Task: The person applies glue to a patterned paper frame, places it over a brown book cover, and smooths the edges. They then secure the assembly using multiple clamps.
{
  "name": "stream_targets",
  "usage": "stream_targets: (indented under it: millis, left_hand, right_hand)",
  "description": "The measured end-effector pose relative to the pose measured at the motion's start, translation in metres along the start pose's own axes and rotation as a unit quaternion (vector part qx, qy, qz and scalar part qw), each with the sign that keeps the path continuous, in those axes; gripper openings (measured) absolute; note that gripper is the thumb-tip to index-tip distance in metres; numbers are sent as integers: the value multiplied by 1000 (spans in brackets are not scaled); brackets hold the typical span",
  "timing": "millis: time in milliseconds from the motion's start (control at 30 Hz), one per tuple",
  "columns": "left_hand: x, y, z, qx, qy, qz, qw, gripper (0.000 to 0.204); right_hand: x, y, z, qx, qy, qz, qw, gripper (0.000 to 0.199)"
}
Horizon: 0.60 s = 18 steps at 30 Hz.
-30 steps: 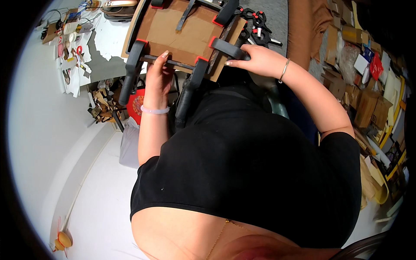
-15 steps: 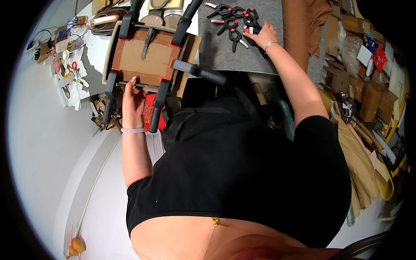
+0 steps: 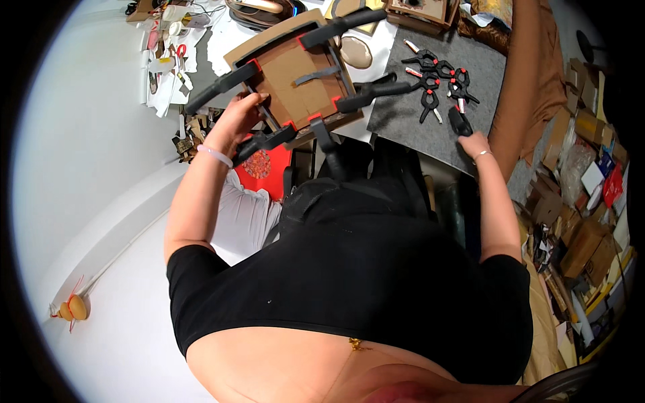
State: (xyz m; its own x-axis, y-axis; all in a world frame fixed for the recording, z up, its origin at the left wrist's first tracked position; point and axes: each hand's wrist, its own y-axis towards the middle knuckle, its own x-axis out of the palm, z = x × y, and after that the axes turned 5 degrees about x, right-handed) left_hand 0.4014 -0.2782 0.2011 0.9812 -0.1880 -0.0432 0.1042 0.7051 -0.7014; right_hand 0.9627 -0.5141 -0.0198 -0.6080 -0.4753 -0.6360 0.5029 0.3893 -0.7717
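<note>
My left hand (image 3: pixel 238 122) grips the near left edge of a brown board frame (image 3: pixel 292 70), which is tilted over the table's front edge. Several black spring clamps with red jaw pads, one of them a front clamp (image 3: pixel 328 142), are clipped round its rim. A narrow dark strip (image 3: pixel 316 76) lies across its inner face. On the right, my right hand (image 3: pixel 476 143) is closed on a loose black spring clamp (image 3: pixel 459 123), held just short of a cluster of small spring clamps (image 3: pixel 437 70). Its fingers are partly hidden.
The small clamps lie on a grey felt mat (image 3: pixel 396 124). Brown sheet material (image 3: pixel 527 80) drapes along the mat's right side, with stacked cardboard (image 3: pixel 583 238) beyond. Behind the frame is a round beige disc (image 3: pixel 355 52). A red item (image 3: pixel 275 168) sits below the frame.
My right hand has drawn back toward me from the clamp cluster with one spring clamp. The board frame has turned and tilted in my left hand. The whole view has shifted.
</note>
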Motion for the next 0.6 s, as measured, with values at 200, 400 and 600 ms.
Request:
stream_targets:
  millis: [200, 400, 600]
  left_hand:
    - [-28, 50, 41, -20, 171, -141, 975, 44]
    - [13, 58, 108, -30, 359, -252, 898, 47]
    - [76, 63, 143, -27, 517, -332, 788, 38]
  right_hand:
    - [-29, -9, 71, -63, 36, -123, 990, 59]
    - [-146, -110, -28, -297, 167, 21, 940, 34]
    - [-181, -134, -142, -452, 7, 15, 892, 42]
